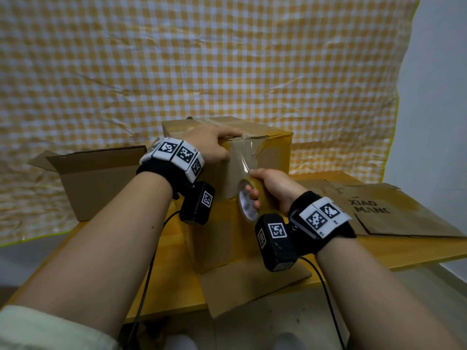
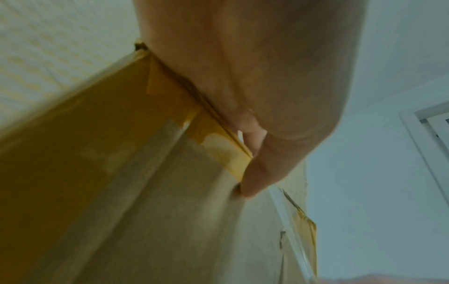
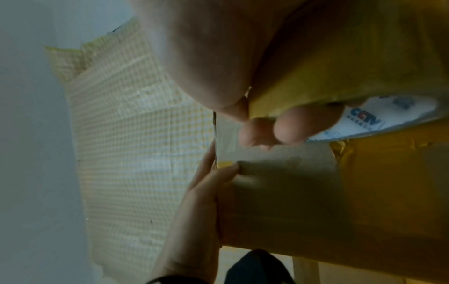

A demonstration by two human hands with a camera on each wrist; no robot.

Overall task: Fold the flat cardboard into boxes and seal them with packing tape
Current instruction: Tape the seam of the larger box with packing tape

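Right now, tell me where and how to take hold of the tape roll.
Grip the tape roll through its open core: fingers hooked inside, thumb over the outer rim, coming from its right, as the right hand does. It stands on edge against the box, strip stretched upward, so the ring can turn.

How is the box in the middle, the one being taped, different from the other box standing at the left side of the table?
The middle box has its top flaps closed and old yellow tape on it; the left box has open flaps, with no tape showing. The left hand rests on the middle box while the right hand pulls tape from a roll down its front; nobody touches the left box. The middle box stands taller. Both are brown cardboard on the same table.
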